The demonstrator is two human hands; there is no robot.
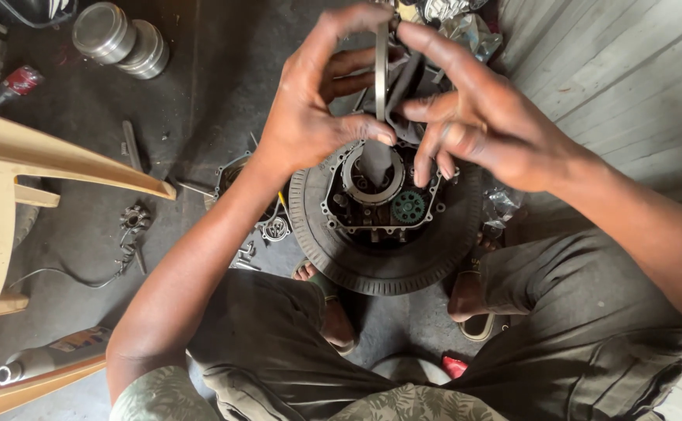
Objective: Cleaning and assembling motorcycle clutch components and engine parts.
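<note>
Both hands pinch a thin metal ring (381,70) edge-on — left hand (310,109) at nine o'clock, right hand (473,117) at three — each grip closed on it, above the engine casing (380,210) on a tyre (442,249).

Dark concrete floor (201,86) with tyre (388,269), steel tins (121,39), scattered small metal parts (132,226).

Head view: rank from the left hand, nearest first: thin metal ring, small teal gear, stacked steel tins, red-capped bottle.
1. Thin metal ring, held edge-on between the fingers of the left hand and the right hand.
2. Small teal gear, just below the hands, inside the round engine housing.
3. Stacked steel tins, upper left on the floor.
4. Red-capped bottle, far left edge.
</note>
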